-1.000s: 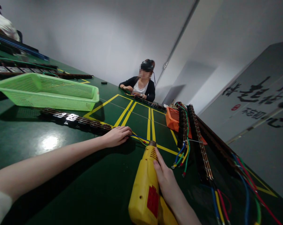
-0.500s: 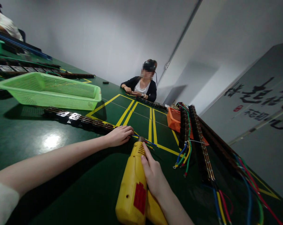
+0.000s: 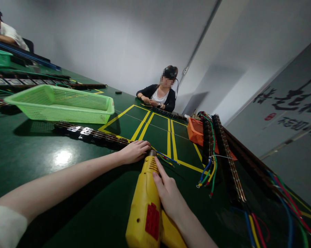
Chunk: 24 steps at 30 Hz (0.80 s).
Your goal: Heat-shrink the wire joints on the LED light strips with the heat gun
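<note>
My right hand [image 3: 170, 189] is wrapped around a yellow heat gun [image 3: 142, 196] with a red label on its side. The gun's metal nozzle [image 3: 152, 152] points away from me, close beside my left fingertips. My left hand [image 3: 136, 151] is closed over the near end of a long black strip [image 3: 93, 135] with copper-coloured rods along it. From under those fingers, thin blue, red, yellow and green wires [image 3: 167, 158] run out to the right on the table. The strip's end itself is hidden by the hand.
A green mesh basket [image 3: 67, 115] stands behind the strip. On the right lie an orange basket [image 3: 196, 132] and several long strips [image 3: 229, 165] with coloured leads. Yellow tape lines mark the green table [image 3: 155, 132]. A co-worker [image 3: 160, 93] sits across, another person [image 3: 8, 34] far left.
The view has turned slightly left, so the scene sits further right. The heat gun's nozzle has come nearer my left fingertips. Both hands keep their holds.
</note>
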Each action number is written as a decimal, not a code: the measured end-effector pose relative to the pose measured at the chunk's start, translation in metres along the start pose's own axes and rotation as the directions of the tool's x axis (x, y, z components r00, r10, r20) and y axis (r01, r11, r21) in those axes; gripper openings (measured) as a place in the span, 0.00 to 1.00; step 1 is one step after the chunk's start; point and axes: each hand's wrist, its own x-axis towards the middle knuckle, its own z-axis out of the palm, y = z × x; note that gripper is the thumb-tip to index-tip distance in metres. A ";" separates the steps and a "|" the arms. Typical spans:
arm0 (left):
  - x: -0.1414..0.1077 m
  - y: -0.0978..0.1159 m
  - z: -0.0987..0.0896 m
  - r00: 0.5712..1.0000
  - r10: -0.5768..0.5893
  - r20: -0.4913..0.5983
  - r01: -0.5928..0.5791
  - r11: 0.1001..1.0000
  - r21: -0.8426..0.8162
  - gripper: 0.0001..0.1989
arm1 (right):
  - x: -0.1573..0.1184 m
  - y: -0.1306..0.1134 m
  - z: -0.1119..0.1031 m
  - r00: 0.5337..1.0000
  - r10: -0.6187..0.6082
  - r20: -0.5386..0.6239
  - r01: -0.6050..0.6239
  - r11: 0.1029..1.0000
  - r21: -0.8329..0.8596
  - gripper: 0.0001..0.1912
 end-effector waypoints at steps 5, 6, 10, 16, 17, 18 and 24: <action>0.000 0.002 -0.002 1.000 -0.001 0.019 0.001 1.000 0.012 0.12 | -0.007 0.022 -0.015 0.997 0.034 -0.074 -0.031 0.999 0.043 0.34; 0.000 0.002 -0.003 1.000 0.000 0.021 -0.001 1.000 0.013 0.12 | -0.010 0.028 -0.019 0.995 0.046 -0.088 -0.042 0.998 0.056 0.34; 0.003 0.006 -0.006 0.999 0.025 0.037 -0.026 0.999 0.031 0.17 | -0.021 0.049 -0.035 0.992 0.095 -0.086 -0.085 0.990 0.111 0.37; 0.008 0.009 -0.003 0.996 0.079 0.047 -0.082 0.994 0.074 0.20 | -0.033 0.059 -0.046 0.989 0.116 -0.087 -0.106 0.988 0.110 0.38; 0.008 0.008 -0.003 0.995 0.084 0.050 -0.088 0.993 0.079 0.20 | -0.035 0.056 -0.045 0.987 0.121 -0.108 -0.111 0.989 0.101 0.37; 0.008 0.007 -0.002 0.995 0.088 0.055 -0.092 0.992 0.080 0.20 | -0.037 0.054 -0.045 0.983 0.124 -0.133 -0.113 0.989 0.092 0.36; 0.008 0.003 -0.004 0.988 0.122 0.095 -0.127 0.991 0.049 0.17 | -0.047 0.043 -0.044 0.979 0.098 -0.181 -0.079 0.991 0.109 0.37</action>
